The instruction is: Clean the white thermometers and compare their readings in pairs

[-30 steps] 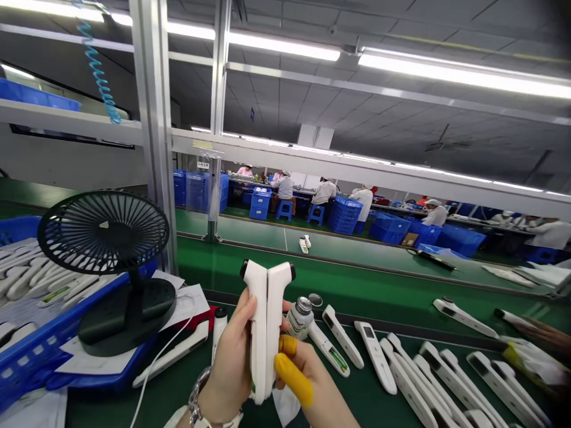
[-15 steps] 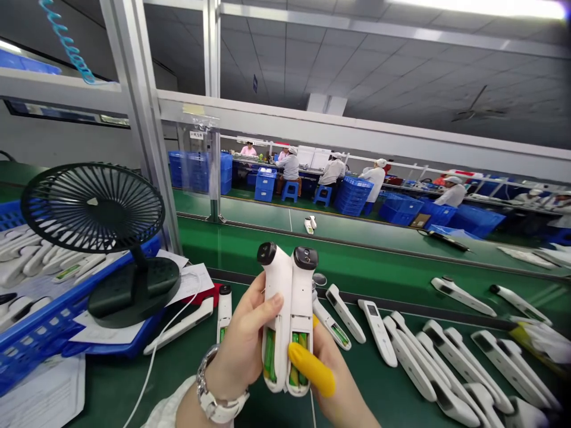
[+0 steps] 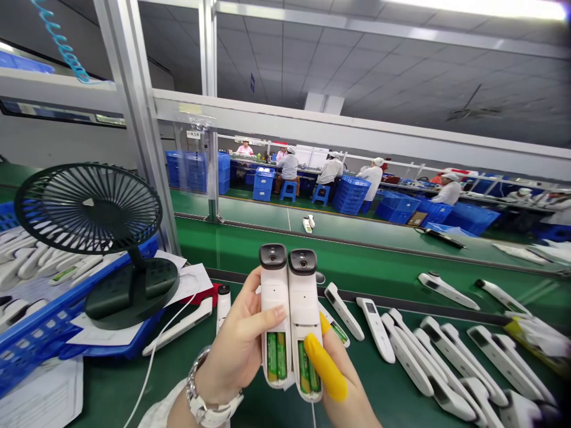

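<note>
Two white handheld devices with black heads are held upright side by side, their open battery bays showing green batteries. My left hand (image 3: 238, 339) is closed around the left device (image 3: 275, 297), thumb across its front. The right device (image 3: 304, 303) is gripped by my right hand (image 3: 336, 368), which wears yellow covers on its thumb and a finger. The thumb lies beside that bay's batteries. Several similar white devices (image 3: 377, 330) lie on the green table (image 3: 379, 398) to the right. Another device (image 3: 223, 303) stands out just left of my left hand.
A black fan (image 3: 134, 291) and a blue basket (image 3: 27, 351) of white devices stand at the left, with papers (image 3: 49, 395) and a white cable. A metal post rises behind the fan. People work at far benches.
The left device has turned so its black head and battery bay face me, and both devices are now slightly apart at the top. The view has shifted slightly.
</note>
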Tool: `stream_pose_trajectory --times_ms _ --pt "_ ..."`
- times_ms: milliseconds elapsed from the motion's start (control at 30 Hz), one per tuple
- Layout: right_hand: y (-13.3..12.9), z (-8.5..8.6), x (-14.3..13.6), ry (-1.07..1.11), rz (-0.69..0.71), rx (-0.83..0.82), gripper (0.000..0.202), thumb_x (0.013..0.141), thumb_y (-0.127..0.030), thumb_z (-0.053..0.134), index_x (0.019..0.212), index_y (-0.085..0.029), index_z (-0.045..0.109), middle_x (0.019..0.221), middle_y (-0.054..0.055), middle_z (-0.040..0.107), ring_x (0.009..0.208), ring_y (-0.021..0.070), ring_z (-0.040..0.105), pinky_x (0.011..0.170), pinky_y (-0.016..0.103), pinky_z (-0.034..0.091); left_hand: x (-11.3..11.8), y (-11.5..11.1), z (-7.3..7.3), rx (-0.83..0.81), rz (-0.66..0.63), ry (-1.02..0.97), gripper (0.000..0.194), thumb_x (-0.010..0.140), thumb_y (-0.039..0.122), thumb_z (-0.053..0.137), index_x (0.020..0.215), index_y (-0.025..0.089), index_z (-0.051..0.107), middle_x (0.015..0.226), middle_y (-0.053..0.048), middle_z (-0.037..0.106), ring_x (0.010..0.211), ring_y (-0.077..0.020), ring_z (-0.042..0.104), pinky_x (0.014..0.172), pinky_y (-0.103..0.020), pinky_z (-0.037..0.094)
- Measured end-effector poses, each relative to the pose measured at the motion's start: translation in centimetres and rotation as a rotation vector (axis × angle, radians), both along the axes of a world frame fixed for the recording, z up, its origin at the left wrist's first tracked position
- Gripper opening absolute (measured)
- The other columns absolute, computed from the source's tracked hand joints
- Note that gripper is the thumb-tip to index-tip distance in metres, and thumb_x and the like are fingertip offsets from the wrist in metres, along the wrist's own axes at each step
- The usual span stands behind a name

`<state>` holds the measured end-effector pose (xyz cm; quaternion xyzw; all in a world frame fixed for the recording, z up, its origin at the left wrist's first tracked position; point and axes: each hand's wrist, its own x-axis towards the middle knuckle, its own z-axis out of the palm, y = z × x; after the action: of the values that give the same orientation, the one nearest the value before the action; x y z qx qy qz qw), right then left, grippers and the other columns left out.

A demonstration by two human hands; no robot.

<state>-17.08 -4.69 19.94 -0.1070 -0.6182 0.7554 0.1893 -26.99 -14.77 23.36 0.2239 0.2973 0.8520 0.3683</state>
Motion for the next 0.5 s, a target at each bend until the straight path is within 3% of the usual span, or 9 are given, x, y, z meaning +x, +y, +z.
stream_pose_trajectory --times_ms 133,300,500 --pt "0.3 -0.7 -0.2 0.025 -0.022 -0.035 0.052 0.078 -0.049 0.06 0.127 -0.031 0.05 0.129 0.004 0.054 0.123 0.0277 0.044 0.101 0.041 0.037 0.1 -0.2 0.3 -0.04 -0.037 0.008 0.059 0.078 0.009 0.055 0.131 0.024 0.034 0.119 -0.011 0.059 0.107 -0.0289 0.057 0.086 -0.04 0.048" --pt "0.5 -0.9 -0.8 0.075 -0.06 -0.069 0.049 0.079 -0.049 0.059 0.123 -0.028 0.053 0.117 0.005 0.062 0.124 0.0264 0.043 0.106 0.043 0.031 0.3 -0.1 0.5 -0.088 -0.041 0.021 0.058 0.08 0.013 0.053 0.134 0.021 0.033 0.12 -0.013 0.059 0.108 -0.0305 0.056 0.089 -0.041 0.046" --pt "0.7 -0.7 -1.1 0.07 -0.036 -0.015 0.049 0.08 -0.051 0.057 0.123 -0.029 0.052 0.116 0.004 0.062 0.124 0.0255 0.042 0.106 0.042 0.029 0.3 0.1 0.3 -0.099 -0.017 0.002 0.058 0.081 0.012 0.053 0.134 0.022 0.034 0.121 -0.012 0.059 0.109 -0.0285 0.056 0.089 -0.038 0.047"
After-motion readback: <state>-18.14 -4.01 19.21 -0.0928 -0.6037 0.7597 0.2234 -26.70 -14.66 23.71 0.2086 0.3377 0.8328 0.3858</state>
